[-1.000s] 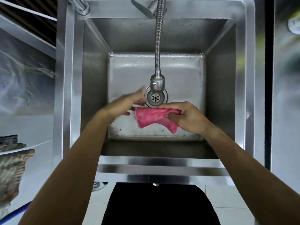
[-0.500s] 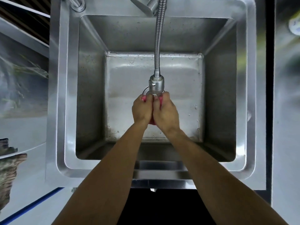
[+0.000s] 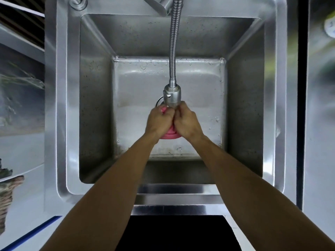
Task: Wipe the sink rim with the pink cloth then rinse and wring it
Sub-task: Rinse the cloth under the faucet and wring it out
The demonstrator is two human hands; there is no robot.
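Nearest, two bare forearms reach out over the flat, brushed steel front rim [image 3: 177,198] of a square sink and angle inward toward each other. They meet over the middle of the deep basin, where the left hand [image 3: 158,122] and the right hand [image 3: 187,123] are pressed knuckle to knuckle, both clenched tight around the pink cloth [image 3: 169,135]. The cloth is bunched into a wad between the palms; only a soft pink fold bulges out at the near side by the wrists, and a small bit peeks out past the left hand's far knuckles. Just beyond the fingers, touching or nearly touching them, hangs the smooth cylindrical spray head [image 3: 172,96] of the tap, and I cannot tell whether water is running from it. Behind the head a dark curved edge of the drain [image 3: 158,100] shows on the basin floor [image 3: 137,91], which is dull steel, beaded with droplets and flecked with grime along its near edge. From the spray head a ribbed, flexible metal hose [image 3: 175,42] climbs toward the far rim, where the tap's flat lever [image 3: 154,3] sits.
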